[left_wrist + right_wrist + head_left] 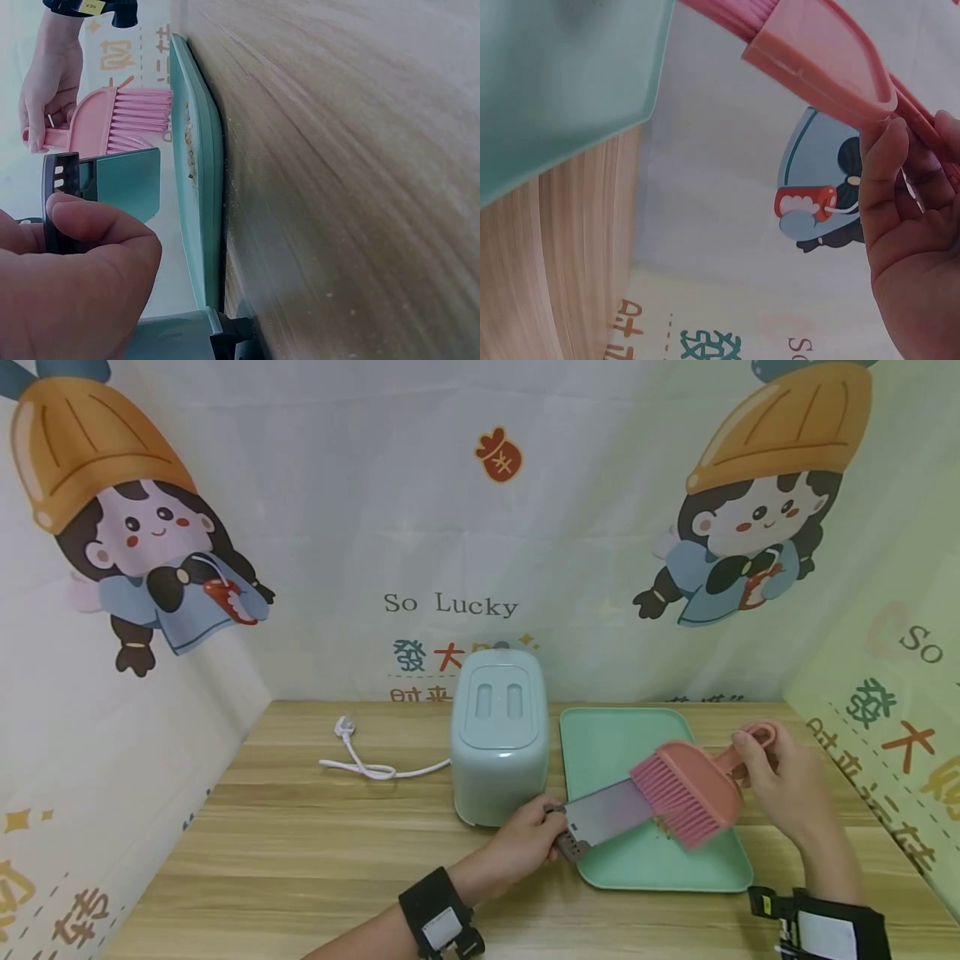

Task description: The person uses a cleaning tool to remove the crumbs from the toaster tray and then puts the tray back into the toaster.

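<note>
My left hand (525,839) pinches the dark end of a flat metal crumb tray (607,814), thumb on one face. The crumb tray is held above the left part of a mint-green tray (603,739). With my right hand (787,781) I grip the handle of a pink brush (705,781), its bristles pointing left and down. In the head view the bristles overlap the far end of the crumb tray. Small brown crumbs (190,146) lie on the green tray beneath, partly hidden by the brush in the head view.
A pale green toaster (498,777) stands left of the green tray, close beside my left hand. Its white cord and plug (345,727) lie loosely to the left on the wooden table (300,860). Printed cloth walls (360,485) stand behind and at both sides.
</note>
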Available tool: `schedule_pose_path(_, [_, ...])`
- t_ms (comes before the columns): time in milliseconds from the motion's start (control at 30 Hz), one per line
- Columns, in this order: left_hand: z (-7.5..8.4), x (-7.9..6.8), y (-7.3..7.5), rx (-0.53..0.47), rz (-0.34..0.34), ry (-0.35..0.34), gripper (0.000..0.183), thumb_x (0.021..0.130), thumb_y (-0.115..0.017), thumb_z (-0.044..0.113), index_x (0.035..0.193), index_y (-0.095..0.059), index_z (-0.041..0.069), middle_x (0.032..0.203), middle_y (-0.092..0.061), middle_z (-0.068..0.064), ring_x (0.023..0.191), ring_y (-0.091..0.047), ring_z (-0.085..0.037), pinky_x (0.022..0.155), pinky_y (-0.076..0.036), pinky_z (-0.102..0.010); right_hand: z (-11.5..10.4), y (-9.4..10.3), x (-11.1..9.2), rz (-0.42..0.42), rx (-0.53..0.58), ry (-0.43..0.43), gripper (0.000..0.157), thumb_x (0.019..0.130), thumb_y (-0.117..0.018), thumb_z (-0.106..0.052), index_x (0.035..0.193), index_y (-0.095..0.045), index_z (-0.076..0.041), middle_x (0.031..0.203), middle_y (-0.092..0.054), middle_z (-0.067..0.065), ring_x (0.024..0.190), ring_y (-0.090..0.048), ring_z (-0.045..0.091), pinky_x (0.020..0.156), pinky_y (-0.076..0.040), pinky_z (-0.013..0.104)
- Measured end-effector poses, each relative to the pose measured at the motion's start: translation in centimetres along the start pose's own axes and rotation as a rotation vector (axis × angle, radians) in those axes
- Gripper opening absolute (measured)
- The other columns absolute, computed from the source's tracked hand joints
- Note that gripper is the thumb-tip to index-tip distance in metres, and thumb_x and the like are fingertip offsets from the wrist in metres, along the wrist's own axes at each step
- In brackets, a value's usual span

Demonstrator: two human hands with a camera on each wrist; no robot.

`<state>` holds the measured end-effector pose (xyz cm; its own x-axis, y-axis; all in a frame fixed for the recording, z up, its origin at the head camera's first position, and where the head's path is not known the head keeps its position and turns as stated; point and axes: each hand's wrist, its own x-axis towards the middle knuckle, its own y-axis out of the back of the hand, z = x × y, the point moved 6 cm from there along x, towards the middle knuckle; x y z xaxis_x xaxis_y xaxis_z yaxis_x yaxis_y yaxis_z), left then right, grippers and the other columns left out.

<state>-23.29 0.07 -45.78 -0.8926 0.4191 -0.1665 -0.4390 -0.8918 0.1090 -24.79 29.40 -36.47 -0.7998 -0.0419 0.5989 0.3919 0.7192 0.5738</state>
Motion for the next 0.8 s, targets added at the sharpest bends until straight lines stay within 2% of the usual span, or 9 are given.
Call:
schedule_pose_path(200, [0.2, -0.2, 0.0, -0.002, 0.003, -0.011, 0.02, 0.099, -0.041, 0.016, 0.111, -0.051, 0.004, 0.093, -0.056, -0.005, 0.068, -0.048, -0.012, 0.057, -0.04, -0.022, 0.1, 0.9, 0.0, 0.057, -0.036, 0.009, 0.014, 0.098, -0.053, -0.012, 0.104, -0.056, 0.0, 0.073, -0.059, 0.008, 0.057, -0.054, 0.009, 0.047, -0.042, 0.015])
schedule_pose_path(333, [0.2, -0.2, 0.0, 0.0, 0.0, -0.01, 0.02, 0.1, -0.041, 0.017, 0.112, -0.051, 0.004, 0.093, -0.056, -0.005, 0.069, -0.048, -0.013, 0.058, -0.04, -0.023, -0.4, 1.1, 0.1, 0.087, 0.006, 0.012, 0.012, 0.098, -0.054, -0.012, 0.102, -0.056, -0.001, 0.073, -0.059, 0.006, 0.057, -0.056, 0.009, 0.049, -0.045, 0.012])
schedule_pose_path(433, [0.2, -0.2, 0.0, -0.006, -0.005, -0.007, 0.02, 0.1, -0.041, 0.017, 0.111, -0.051, 0.005, 0.094, -0.055, -0.005, 0.07, -0.048, -0.013, 0.058, -0.04, -0.023, -0.9, 0.5, 0.4, 0.045, 0.046, 0.035, 0.011, 0.098, -0.054, -0.011, 0.101, -0.056, -0.001, 0.073, -0.059, 0.005, 0.056, -0.058, 0.011, 0.049, -0.047, 0.014])
schedule_pose_path(600, [0.2, -0.2, 0.0, -0.013, -0.011, -0.007, 0.018, 0.1, -0.041, 0.017, 0.109, -0.051, 0.005, 0.094, -0.055, -0.005, 0.07, -0.048, -0.013, 0.059, -0.041, -0.022, -1.0, -0.6, 0.4, -0.048, 0.038, 0.022, 0.013, 0.099, -0.051, -0.014, 0.103, -0.054, -0.002, 0.074, -0.06, 0.005, 0.059, -0.058, 0.012, 0.049, -0.048, 0.018])
schedule_pose_path(800, [0.3, -0.3, 0.0, -0.01, -0.022, -0.006, 0.017, 0.1, -0.04, 0.016, 0.108, -0.052, 0.006, 0.096, -0.056, -0.006, 0.07, -0.048, -0.013, 0.06, -0.041, -0.023, -0.2, -0.1, 0.1, -0.01, -0.013, 0.005, 0.015, 0.099, -0.051, -0.014, 0.105, -0.055, -0.001, 0.073, -0.059, 0.007, 0.058, -0.056, 0.011, 0.048, -0.045, 0.016])
